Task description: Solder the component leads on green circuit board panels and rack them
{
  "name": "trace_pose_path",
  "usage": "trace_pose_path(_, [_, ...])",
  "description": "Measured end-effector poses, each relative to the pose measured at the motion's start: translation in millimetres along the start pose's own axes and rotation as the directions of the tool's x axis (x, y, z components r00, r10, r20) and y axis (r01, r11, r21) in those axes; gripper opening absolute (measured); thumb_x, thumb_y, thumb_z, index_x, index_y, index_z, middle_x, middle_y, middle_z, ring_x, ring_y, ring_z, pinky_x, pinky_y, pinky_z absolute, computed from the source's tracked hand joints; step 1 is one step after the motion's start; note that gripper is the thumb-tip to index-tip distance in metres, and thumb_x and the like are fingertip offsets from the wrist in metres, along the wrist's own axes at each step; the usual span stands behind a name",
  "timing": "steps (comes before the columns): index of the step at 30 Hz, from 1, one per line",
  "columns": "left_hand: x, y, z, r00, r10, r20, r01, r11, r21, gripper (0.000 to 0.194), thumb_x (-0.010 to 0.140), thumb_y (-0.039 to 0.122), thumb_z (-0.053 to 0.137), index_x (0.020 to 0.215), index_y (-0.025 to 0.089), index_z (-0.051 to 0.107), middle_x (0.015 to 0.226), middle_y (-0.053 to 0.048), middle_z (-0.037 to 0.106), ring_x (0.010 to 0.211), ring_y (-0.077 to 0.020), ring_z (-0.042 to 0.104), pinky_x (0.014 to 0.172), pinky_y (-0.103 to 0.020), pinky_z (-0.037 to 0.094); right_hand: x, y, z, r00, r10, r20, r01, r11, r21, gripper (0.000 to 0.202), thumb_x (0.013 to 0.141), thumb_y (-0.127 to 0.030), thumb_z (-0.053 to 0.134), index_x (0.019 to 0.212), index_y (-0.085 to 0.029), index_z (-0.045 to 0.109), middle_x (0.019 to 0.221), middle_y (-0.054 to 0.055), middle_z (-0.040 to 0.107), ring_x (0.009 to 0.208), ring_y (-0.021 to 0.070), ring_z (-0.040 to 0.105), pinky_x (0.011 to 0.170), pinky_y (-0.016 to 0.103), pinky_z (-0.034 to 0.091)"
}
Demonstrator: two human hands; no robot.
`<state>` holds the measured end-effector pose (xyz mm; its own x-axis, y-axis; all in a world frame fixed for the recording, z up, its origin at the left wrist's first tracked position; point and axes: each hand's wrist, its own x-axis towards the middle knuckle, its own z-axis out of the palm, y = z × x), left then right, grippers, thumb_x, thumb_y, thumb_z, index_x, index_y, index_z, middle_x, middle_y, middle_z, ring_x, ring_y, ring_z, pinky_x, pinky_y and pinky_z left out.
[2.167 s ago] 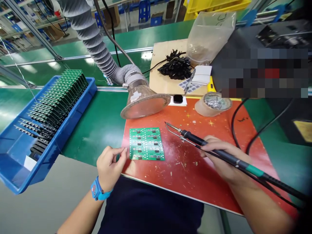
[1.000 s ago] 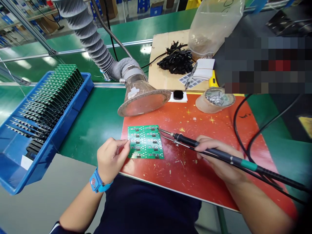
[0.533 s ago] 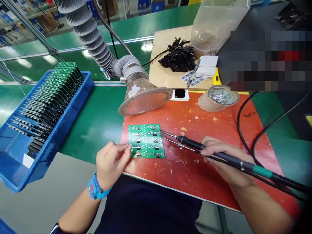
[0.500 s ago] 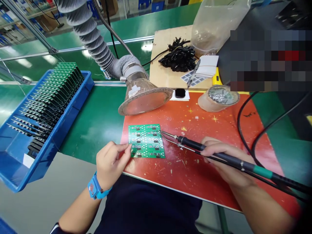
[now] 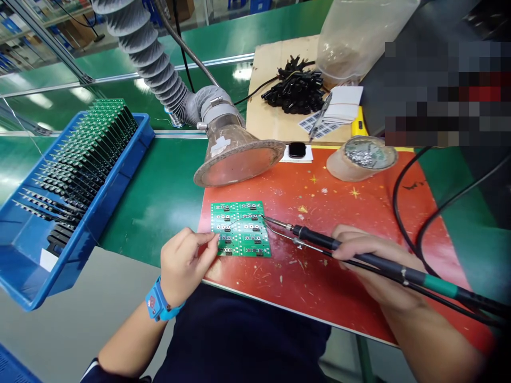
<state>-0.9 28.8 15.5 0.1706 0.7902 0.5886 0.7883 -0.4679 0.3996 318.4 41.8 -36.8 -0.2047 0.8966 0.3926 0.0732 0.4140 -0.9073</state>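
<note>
leftward, blue bin (image 5: 24,287) – upright circuit boards (image 5: 80,154)

Green circuit board (image 5: 240,229) flat, soldering iron (image 5: 359,255) tip-down

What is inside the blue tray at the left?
The blue tray holds a row of green circuit boards standing on edge, plus a white slip. The boards hide the tray floor beneath them.
</note>
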Motion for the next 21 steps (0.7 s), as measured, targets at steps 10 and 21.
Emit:
trace_pose_path(10, [-7.6,3.4,-8.6,0.999,0.031,0.026,-0.031,0.999,0.010,0.006,0.085,0.015,0.070,0.087,0.018,0.065,0.060,0.005,0.053,0.049,-0.0072,0.043,0.045,-0.022,0.032,-11.9,-20.6,1.9,1.000,-0.030,-0.009,0.030,0.999,-0.030,0.008,0.086,-0.019,0.061,0.089,-0.023,0.068,0.063,0.002,0.053,0.060,0.0175,0.051,0.052,0.034,0.040])
trace_pose_path(21, [-8.2,3.6,-7.2,0.998,0.042,0.048,-0.042,0.999,0.005,0.008,0.084,0.014,0.071,0.085,0.017,0.064,0.057,0.007,0.044,0.048,-0.0071,0.039,0.045,-0.022,0.029,-20.4,-18.3,10.7,1.000,-0.015,-0.012,0.014,0.999,-0.050,0.007,0.085,-0.020,0.062,0.087,-0.023,0.068,0.063,0.003,0.057,0.061,0.0184,0.054,0.053,0.034,0.043])
